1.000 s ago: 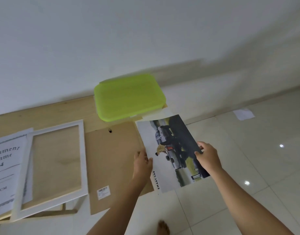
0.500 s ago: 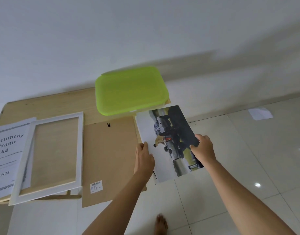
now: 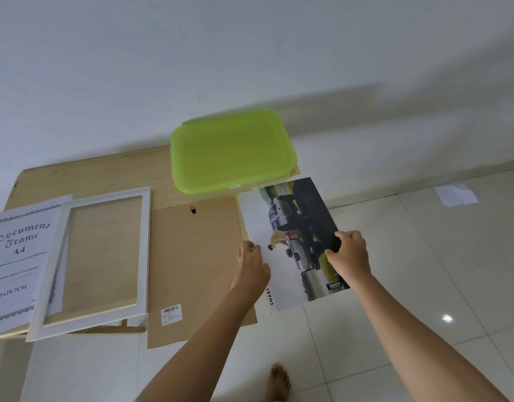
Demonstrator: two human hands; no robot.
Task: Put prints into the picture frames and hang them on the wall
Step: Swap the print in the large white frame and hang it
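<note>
A car print (image 3: 290, 227) with a white margin is held in the air off the right end of a low wooden table (image 3: 105, 181). My left hand (image 3: 251, 264) pinches its left edge and my right hand (image 3: 350, 253) grips its right edge. On the table lies a white picture frame (image 3: 147, 250), empty, with the wood showing through. Right of it lies the brown backing board (image 3: 197, 265) with a small black hanger near its top. A "Document Frame A4" insert sheet (image 3: 15, 256) lies partly under the frame's left side.
A lime-green lidded plastic box (image 3: 232, 149) stands at the table's back right, just behind the print. A white wall (image 3: 250, 53) rises behind the table. White floor tiles (image 3: 424, 285) lie to the right, with a scrap of paper (image 3: 456, 194) on them. A bare foot (image 3: 277, 381) shows below.
Both hands have kept hold of the print and carried it slightly left and up in view, nearer the green box. The camera view has shifted a little.
</note>
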